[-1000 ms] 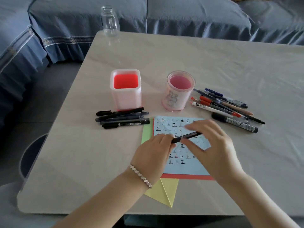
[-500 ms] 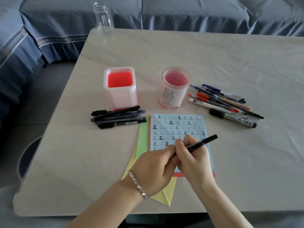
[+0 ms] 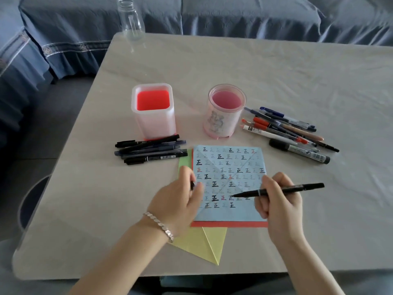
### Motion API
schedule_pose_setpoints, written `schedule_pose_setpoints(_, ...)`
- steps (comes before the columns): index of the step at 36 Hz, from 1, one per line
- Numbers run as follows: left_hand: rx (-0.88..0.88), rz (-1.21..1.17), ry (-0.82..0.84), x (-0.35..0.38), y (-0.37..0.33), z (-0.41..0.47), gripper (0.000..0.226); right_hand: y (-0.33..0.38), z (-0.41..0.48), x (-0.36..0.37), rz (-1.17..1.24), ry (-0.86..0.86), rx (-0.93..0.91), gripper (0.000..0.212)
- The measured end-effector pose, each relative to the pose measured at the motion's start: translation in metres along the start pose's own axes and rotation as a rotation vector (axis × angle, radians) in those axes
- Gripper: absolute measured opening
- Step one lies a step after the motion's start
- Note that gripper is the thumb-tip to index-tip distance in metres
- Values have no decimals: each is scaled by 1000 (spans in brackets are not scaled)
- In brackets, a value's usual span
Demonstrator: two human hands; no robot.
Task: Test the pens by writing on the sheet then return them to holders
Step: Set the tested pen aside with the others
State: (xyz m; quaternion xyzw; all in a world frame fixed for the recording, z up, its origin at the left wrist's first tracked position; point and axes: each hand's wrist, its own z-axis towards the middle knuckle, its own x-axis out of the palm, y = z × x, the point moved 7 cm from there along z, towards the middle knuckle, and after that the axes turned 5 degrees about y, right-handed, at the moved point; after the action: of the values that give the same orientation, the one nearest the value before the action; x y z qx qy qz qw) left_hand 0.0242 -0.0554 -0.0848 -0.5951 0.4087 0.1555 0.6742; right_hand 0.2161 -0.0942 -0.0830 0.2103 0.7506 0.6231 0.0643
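Well, the right hand (image 3: 278,201) gripped a black pen (image 3: 282,190) in curled fingers, the barrel lying almost level and pointing left, its bare tip down on the blue sheet (image 3: 244,213) beside a row of written characters. The left hand (image 3: 180,199) rested on the sheet's left edge, fingers curled round a small black cap (image 3: 192,185) that only just showed between them. A bracelet (image 3: 159,225) sat on that wrist.

The sheet was covered in rows of the same character, mostly black, a few red. It lay on a red sheet (image 3: 229,224), with green paper (image 3: 182,162) peeking out at the left and folded yellow paper (image 3: 204,243) sticking out below.

Behind the sheet stood two holders, well apart: a square holder (image 3: 153,122) at the left and a round holder (image 3: 223,122) at the right. Neither had a pen in it. Black pens (image 3: 151,152) lay stacked just in front of the square one. Mixed pens (image 3: 287,128) were heaped to the right of the round one, with a thick marker (image 3: 299,151) nearest me.

A clear bottle (image 3: 130,20) stood at the far corner of the table (image 3: 276,71), and a blue sofa (image 3: 234,13) ran behind it
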Motion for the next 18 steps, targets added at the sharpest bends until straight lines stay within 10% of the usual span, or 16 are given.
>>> schedule_pose_setpoints(8, 133, 302, -261, 3, 38, 3, 46, -4, 1, -34, -146, -116, 19, 23)
schedule_pose_setpoints(13, 61, 417, -397, 0, 27, -6, 18, -3, -1, -40, -183, -87, -33, 18)
schedule_pose_setpoints(18, 332, 341, -198, 32, -23, -22, 33, -7, 0, -37, -178, -49, -51, 28)
